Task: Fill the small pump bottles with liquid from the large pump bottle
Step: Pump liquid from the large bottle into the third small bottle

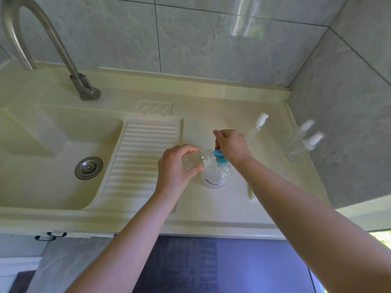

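The large clear pump bottle (215, 176) with a blue pump head (220, 158) stands on the cream counter. My right hand (230, 145) rests on top of the blue pump head, fingers bent down over it. My left hand (176, 166) grips a small uncapped clear bottle (195, 160), tilted so that its threaded neck lies right at the blue spout. A slim small pump bottle (257, 129) with a white top stands behind my right hand. Two more small bottles (304, 140) with white tops stand by the right wall, blurred.
A sink basin (53, 157) with a metal drain and a tall steel faucet (63, 51) fills the left. A ribbed drainboard (139, 159) lies between the sink and the bottles. Grey tiled walls (338, 123) close the back and right side. A small ridge (250, 190) lies on the counter.
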### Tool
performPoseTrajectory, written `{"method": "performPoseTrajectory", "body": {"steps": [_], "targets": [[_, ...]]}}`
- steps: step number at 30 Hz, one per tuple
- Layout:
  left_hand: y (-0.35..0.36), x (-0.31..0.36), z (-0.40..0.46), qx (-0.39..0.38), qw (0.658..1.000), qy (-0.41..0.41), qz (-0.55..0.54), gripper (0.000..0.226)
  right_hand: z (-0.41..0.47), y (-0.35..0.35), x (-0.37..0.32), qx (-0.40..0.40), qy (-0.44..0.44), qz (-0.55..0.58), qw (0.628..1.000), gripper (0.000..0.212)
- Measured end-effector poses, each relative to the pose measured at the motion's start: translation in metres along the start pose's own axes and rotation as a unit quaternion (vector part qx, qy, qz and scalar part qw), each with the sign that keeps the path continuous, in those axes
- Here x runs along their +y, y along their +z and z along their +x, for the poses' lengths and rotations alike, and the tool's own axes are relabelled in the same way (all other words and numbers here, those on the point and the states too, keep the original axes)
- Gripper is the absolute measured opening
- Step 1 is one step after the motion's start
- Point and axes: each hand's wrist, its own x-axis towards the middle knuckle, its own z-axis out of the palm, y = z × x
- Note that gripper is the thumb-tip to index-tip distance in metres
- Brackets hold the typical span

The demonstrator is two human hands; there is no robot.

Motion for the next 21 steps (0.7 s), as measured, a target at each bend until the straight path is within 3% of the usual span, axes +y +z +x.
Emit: {"method": "performPoseTrajectory", "body": {"steps": [11, 17, 21], "targets": [[0.0002, 0.0031, -0.0023, -0.001, 1.0, 0.003, -0.004, 0.044, 0.001, -0.0042, 0.0028, -0.012, 0.042, 0.043, 0.998, 0.046], [0.0032, 0.0028, -0.0024, -0.001, 1.0, -0.001, -0.01, 0.043, -0.0017, 0.0053, 0.0015, 0.029, 0.008, -0.013, 0.999, 0.044], [0.0028, 0.0028, -0.0036, -0.002, 1.0, 0.003, -0.005, 0.043, 0.0013, -0.0002, 0.0008, -0.003, 0.036, 0.004, 0.999, 0.047]]}}
